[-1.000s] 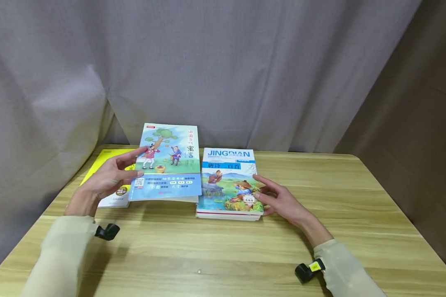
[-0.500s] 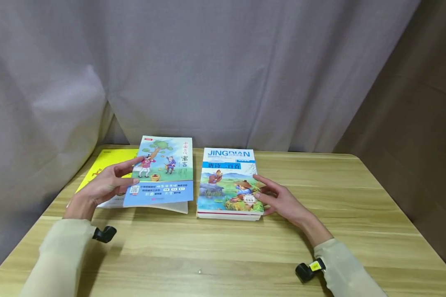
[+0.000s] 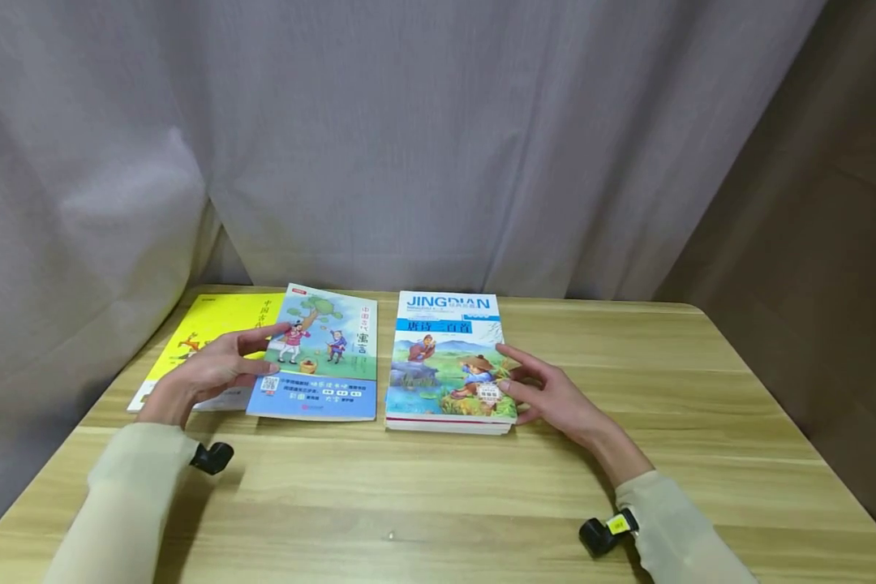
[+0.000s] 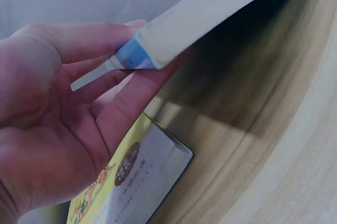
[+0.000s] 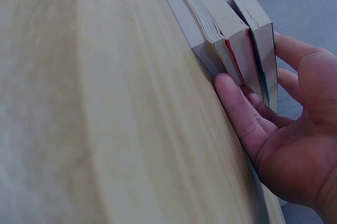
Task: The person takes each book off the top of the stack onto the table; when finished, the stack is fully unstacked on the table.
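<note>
Blue-and-green book (image 3: 324, 361) is being pinched by the left hand (image 3: 215, 369) above a wooden table (image 3: 438, 503), while the right hand (image 3: 553, 396), fingers loosely extended, is touching a book stack (image 3: 445, 365).

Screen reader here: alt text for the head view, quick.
A person's left-hand grip holds a blue-and-green book, partly hiding a yellow book on a wooden table. Right of these lies a book stack lettered JINGDIAN on top, the right-hand grip at its right edge; grey curtain behind.
</note>
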`<state>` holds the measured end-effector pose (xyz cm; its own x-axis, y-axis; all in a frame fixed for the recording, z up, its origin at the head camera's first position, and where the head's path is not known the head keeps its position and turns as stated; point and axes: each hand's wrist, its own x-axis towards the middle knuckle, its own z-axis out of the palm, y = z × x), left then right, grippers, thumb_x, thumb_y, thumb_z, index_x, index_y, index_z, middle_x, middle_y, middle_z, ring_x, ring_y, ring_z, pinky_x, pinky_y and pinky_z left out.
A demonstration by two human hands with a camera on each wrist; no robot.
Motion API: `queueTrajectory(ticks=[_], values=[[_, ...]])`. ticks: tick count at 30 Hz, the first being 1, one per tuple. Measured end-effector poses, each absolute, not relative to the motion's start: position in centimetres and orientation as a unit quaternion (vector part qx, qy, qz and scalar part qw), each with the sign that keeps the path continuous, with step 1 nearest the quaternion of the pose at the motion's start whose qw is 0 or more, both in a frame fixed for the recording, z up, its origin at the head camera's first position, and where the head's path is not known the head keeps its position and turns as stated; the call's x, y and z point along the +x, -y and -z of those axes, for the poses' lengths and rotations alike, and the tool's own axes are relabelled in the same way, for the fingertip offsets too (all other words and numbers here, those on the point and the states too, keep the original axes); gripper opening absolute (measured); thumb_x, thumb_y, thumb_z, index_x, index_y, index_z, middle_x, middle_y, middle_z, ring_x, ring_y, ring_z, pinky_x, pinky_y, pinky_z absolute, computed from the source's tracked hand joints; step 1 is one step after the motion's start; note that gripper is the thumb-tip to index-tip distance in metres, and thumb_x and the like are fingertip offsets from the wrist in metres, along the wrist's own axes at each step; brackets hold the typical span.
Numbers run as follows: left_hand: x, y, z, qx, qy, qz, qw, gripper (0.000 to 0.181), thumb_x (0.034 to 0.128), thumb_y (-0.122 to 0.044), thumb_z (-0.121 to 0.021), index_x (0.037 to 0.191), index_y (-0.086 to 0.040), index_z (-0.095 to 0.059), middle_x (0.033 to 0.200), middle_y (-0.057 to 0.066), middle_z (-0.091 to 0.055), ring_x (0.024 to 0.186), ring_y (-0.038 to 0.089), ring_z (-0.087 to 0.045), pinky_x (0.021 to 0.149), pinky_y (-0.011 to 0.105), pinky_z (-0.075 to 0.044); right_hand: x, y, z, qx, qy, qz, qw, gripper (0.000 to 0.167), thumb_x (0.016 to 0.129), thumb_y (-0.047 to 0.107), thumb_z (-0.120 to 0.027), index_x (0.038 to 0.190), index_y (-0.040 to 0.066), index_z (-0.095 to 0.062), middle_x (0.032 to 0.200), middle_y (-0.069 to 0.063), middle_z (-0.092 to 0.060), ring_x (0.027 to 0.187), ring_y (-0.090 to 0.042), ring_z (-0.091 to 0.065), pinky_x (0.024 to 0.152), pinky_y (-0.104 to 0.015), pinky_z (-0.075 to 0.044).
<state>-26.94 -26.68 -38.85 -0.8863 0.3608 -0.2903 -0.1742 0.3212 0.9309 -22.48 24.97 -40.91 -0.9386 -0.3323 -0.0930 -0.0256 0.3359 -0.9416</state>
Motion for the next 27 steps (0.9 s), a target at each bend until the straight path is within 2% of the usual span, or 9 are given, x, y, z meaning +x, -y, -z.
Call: queueTrajectory(ticks=[6, 11, 18, 27], values=[[-27.3, 26.1, 39.4, 0.059, -0.784, -0.571, 0.236, 0.084, 0.1003, -0.008, -0.071, 0.169, -0.021, -0.024, 0.169, 0.030, -0.021, 0.109, 0.021, -0.067, 0.092, 0.030, -0.063, -22.5, -25.1, 40.9, -0.107, -0.804, 0.569, 0.137, 0.066, 0.106, 0.027, -0.067, 0.165, 0.023, -0.039, 0.136, -0.026, -0.046, 0.112, -0.028, -0.058, 0.075, -0.043, -0.067], [-27.5, 25.7, 39.7, 0.057, -0.786, -0.567, 0.237, 0.083, 0.0998, -0.006, -0.071, 0.169, -0.020, -0.027, 0.162, 0.030, -0.031, 0.108, 0.023, -0.068, 0.092, 0.031, -0.063, -22.6, -25.1, 40.9, -0.114, -0.804, 0.567, 0.135, 0.066, 0.106, 0.027, -0.066, 0.165, 0.023, -0.038, 0.135, -0.026, -0.046, 0.112, -0.028, -0.057, 0.077, -0.042, -0.067], [-28.0, 25.8, 39.3, 0.063, -0.831, -0.503, 0.230, 0.082, 0.0994, -0.013, -0.073, 0.168, -0.023, -0.029, 0.164, 0.031, -0.028, 0.123, 0.033, -0.055, 0.093, 0.029, -0.059, -22.6, -25.0, 41.0, -0.114, -0.807, 0.563, 0.136, 0.067, 0.106, 0.031, -0.067, 0.165, 0.025, -0.038, 0.137, -0.025, -0.046, 0.115, -0.029, -0.056, 0.077, -0.042, -0.066], [-28.5, 25.5, 38.7, 0.059, -0.842, -0.483, 0.232, 0.084, 0.0981, -0.012, -0.075, 0.168, -0.024, -0.029, 0.156, 0.029, -0.037, 0.122, 0.034, -0.053, 0.089, 0.029, -0.058, -22.6, -25.1, 41.0, -0.104, -0.807, 0.565, 0.139, 0.067, 0.105, 0.032, -0.068, 0.165, 0.025, -0.039, 0.138, -0.024, -0.046, 0.115, -0.029, -0.057, 0.077, -0.041, -0.066]])
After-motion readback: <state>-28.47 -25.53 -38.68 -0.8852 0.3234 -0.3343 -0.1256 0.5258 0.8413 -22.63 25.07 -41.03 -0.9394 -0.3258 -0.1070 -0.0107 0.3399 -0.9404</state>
